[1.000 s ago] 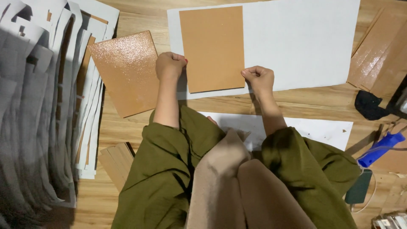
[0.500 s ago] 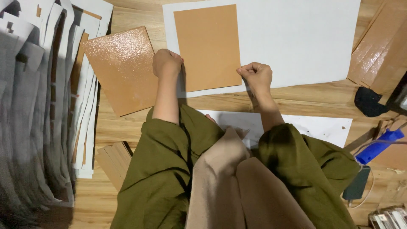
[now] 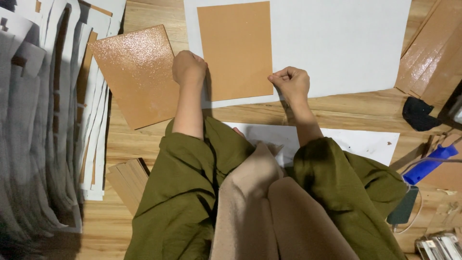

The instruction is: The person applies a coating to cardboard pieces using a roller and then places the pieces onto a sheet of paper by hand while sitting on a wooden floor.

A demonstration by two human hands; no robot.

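While both hands sit on a flat brown card (image 3: 236, 50), the card lies on a big white sheet of paper (image 3: 337, 45) on the wooden floor (image 3: 144, 14). The left hand (image 3: 189, 68) is curled into a fist, and it presses down at the card's lower left edge. The right hand (image 3: 290, 84) is curled too, with its thumb and finger pinched together on the card's lower right corner. Just left of the left hand lies a shiny brown board (image 3: 137, 74) that sparkles in the light. Far to the left is a long pile of grey and white paper pieces (image 3: 38, 120), stacked edge to edge. A second white sheet (image 3: 361, 142) peeks out from under the green sleeves (image 3: 178, 192), close to the person. On the right there is a black thing (image 3: 417, 114) and a blue tool (image 3: 428, 166), both well apart from the hands.
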